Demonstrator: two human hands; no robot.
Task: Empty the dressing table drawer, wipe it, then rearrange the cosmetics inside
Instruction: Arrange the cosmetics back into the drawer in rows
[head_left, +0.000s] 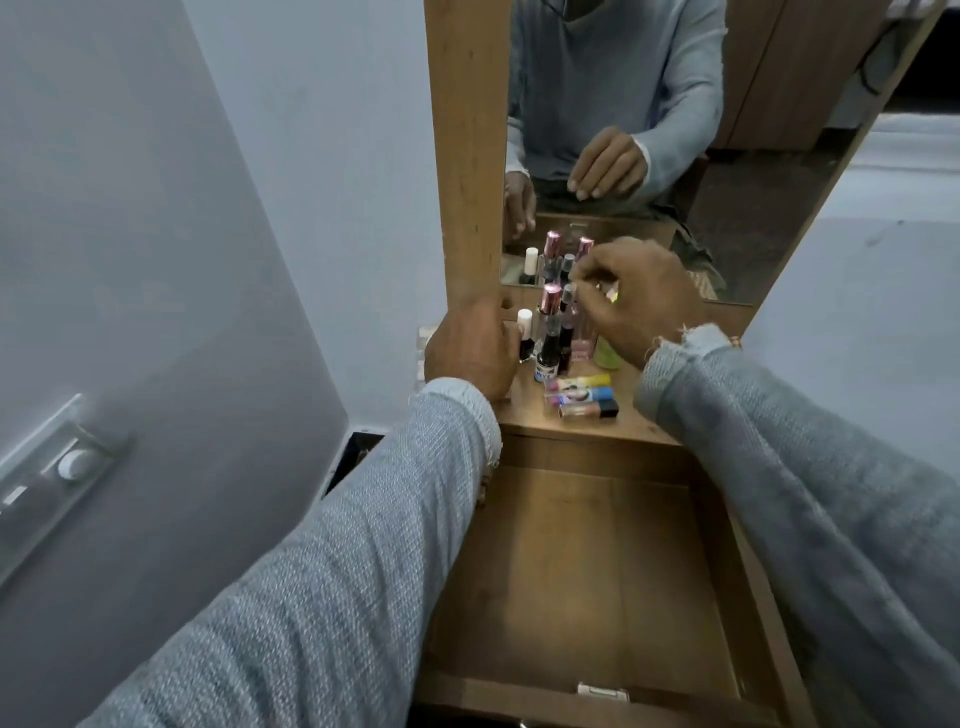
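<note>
Drawer (582, 571) pulled open, nothing seen inside; cosmetics bottles (558, 327) clustered upright on dressing table top (639, 421), beyond drawer. Right hand (634, 301) held above cluster, fingertips pinched at tall bottle cap. Left hand (470, 348) curled around white-capped bottle (524, 332) at cluster's left edge. Three tubes (582, 397) laid flat, long axes crosswise, nearest drawer.

drawer (582, 571): pulled out below the tabletop (639, 415), nearest the person
standing bottles (553, 332): on the tabletop, before the mirror (675, 104)
lying tubes (582, 396): in front of the bottles
hands: left hand (470, 351) left of the bottles, right hand (641, 299) right
</note>
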